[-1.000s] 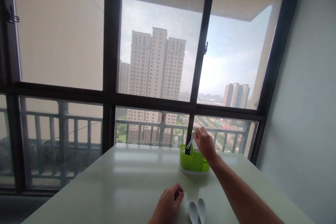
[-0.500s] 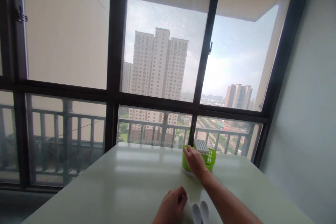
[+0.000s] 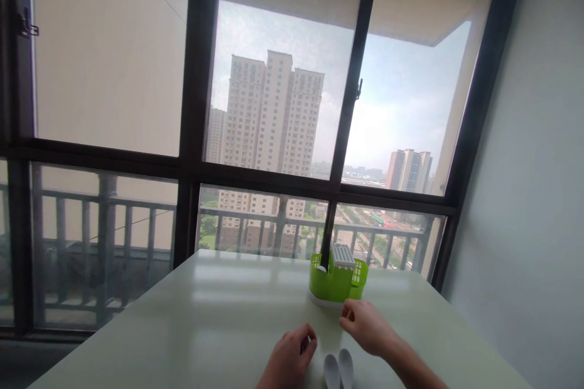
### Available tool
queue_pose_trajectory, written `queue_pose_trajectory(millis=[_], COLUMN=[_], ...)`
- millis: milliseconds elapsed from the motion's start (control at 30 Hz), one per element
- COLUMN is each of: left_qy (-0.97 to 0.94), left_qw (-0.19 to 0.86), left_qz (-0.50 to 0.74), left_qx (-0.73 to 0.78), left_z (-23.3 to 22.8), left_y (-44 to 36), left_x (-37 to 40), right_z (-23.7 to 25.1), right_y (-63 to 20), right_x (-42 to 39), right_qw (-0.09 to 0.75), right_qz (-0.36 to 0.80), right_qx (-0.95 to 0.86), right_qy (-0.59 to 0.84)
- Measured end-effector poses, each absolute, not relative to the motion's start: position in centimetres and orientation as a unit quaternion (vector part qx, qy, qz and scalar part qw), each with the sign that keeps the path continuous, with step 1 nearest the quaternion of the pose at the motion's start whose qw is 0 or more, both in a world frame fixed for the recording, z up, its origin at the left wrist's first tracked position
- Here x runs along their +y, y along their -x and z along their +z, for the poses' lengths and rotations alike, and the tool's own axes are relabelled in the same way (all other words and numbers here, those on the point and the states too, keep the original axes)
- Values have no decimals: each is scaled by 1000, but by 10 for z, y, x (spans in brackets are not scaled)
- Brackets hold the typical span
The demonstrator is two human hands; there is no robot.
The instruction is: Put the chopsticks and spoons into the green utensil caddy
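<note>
Spoons [image 3: 338, 369] lie between two loosely curled, empty hands.

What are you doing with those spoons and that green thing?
A person sits at a pale table by a big window. Both hands are low over the table near two white spoons lying side by side. The left hand is curled beside them, the right hand hovers just above them. Behind stands a green cutlery holder with a white insert. Neither hand holds anything.
</note>
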State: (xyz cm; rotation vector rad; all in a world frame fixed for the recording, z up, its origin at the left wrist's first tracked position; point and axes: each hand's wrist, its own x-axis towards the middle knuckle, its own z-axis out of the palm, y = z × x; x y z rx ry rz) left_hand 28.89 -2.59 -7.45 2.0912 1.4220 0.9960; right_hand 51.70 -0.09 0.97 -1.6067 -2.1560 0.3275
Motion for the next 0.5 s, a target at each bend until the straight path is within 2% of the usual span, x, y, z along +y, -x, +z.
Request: queue_pose_trajectory(millis=[67, 167, 367, 500], left_qy=[-754, -756, -751, -746], left_qw=[211, 215, 222, 216], left_qz=[358, 363, 366, 365], left_qx=[509, 500, 503, 513], left_z=[-73, -72, -73, -73], left_y=[-289, -287, -286, -286], left_x=[-27, -27, -25, -26], right_z=[-14, -46, -80, -48], right_y=[-528, -532, -524, -545], right_x=[-8, -10, 1, 9], right_qw=[175, 187, 238, 240], right_qz=[254, 350, 362, 367], right_qx=[-755, -695, -669, -660], right_qy=[579, 599, 605, 610])
